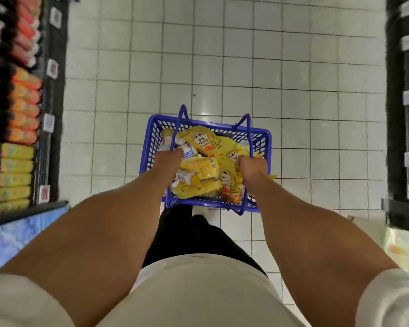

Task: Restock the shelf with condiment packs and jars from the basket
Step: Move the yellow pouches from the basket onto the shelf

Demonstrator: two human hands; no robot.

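A blue plastic basket (261, 134) hangs above the tiled floor in front of me. Each hand grips one of its handles: my left hand (167, 161) the left handle, my right hand (252, 168) the right. Inside lie several yellow Heinz condiment packs (202, 139) and a few jars with pale or yellow lids (187, 178). A shelf (21, 109) with rows of red, orange and yellow packs runs along the left edge of the view.
A second dark shelf unit (404, 114) with white price tags stands along the right edge. Between the two runs an aisle of white floor tiles (222, 67). A blue surface (14, 234) lies at the lower left below the left shelf.
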